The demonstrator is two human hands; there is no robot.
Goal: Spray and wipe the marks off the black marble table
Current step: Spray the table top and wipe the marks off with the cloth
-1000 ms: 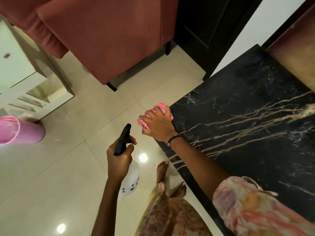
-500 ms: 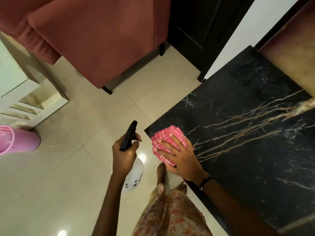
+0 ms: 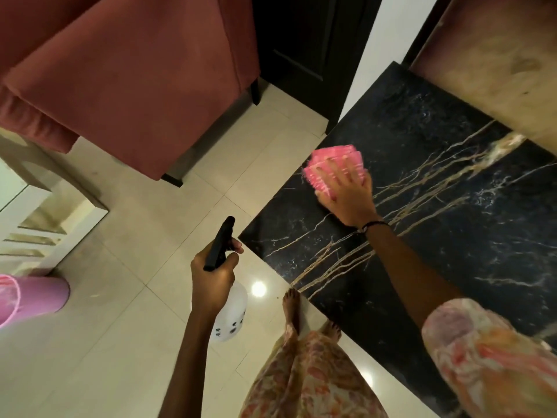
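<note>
clearly you're in the wiping step: your right hand [image 3: 346, 191] presses flat, fingers straight, on the pink cloth [image 3: 334, 167] near the left edge of the black marble table [image 3: 452, 236]. your left hand [image 3: 212, 282] has its grip clenched round the spray bottle [image 3: 229, 315], off the table over the floor. next, sweep inward; there's open marble to the right, while the edge sits just beside the cloth

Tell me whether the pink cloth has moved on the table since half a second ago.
Yes. The pink cloth under the right hand slid away from the black marble table's near corner, along its floor-side edge.
</note>
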